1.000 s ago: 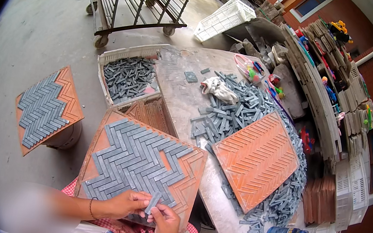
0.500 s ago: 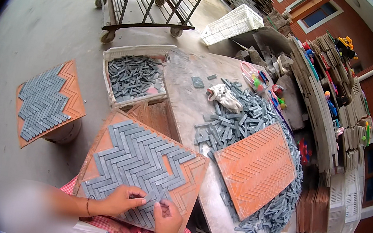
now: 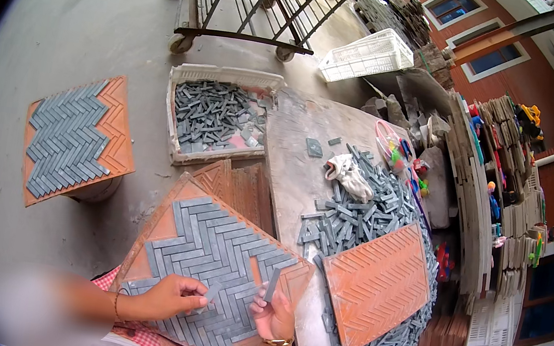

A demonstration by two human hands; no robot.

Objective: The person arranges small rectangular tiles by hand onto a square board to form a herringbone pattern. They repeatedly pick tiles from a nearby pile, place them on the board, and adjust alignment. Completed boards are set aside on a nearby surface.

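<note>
Right hand [image 3: 278,318]: shifted away from the left since the earlier frame; grip pinching one grey strip [image 3: 271,285], held upright over the orange board [image 3: 154,218], near a gap in its herringbone. Left hand [image 3: 173,299]: above the same board; cannot tell whether its grip pinches anything. Worktop [image 3: 289,142]: loose strips [image 3: 374,220], heaped.

Thin dark bracelet [image 3: 117,303] sits behind left fingers [image 3: 191,285]; gold-coloured bangle [image 3: 278,342] circles wrist below right fingers [image 3: 259,305]. Red-and-white checked clothing [image 3: 105,279] shows bodyward.
</note>
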